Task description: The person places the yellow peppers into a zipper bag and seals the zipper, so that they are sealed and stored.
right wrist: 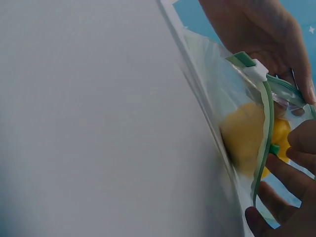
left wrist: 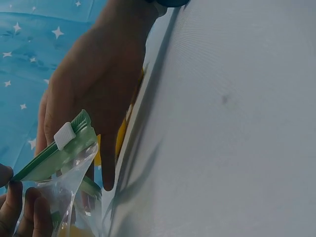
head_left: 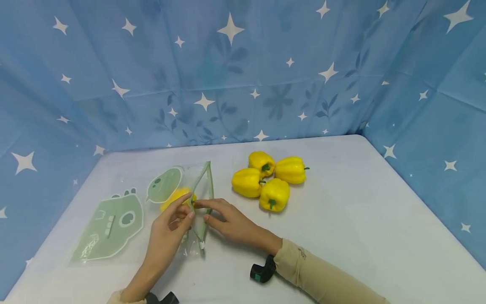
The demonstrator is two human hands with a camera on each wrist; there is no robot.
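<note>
A clear zip bag (head_left: 91, 236) with green dinosaur prints and a green zip edge lies on its side at the left of the table, its mouth facing right. One yellow bell pepper (head_left: 174, 198) sits inside near the opening; its green stem shows in the right wrist view. My left hand (head_left: 163, 232) pinches the near side of the bag's mouth between thumb and fingers. From the right, my right hand (head_left: 231, 221) reaches its extended fingers into the mouth, close to the pepper's stem. A white slider (left wrist: 64, 136) sits at one end of the zip.
Several yellow bell peppers (head_left: 275, 195) stand in a cluster to the right of the bag, beyond my right hand. The white table (head_left: 341, 202) reaches back to a blue star-patterned curtain (head_left: 235, 84). Dark cameras (head_left: 263, 270) are strapped at both wrists.
</note>
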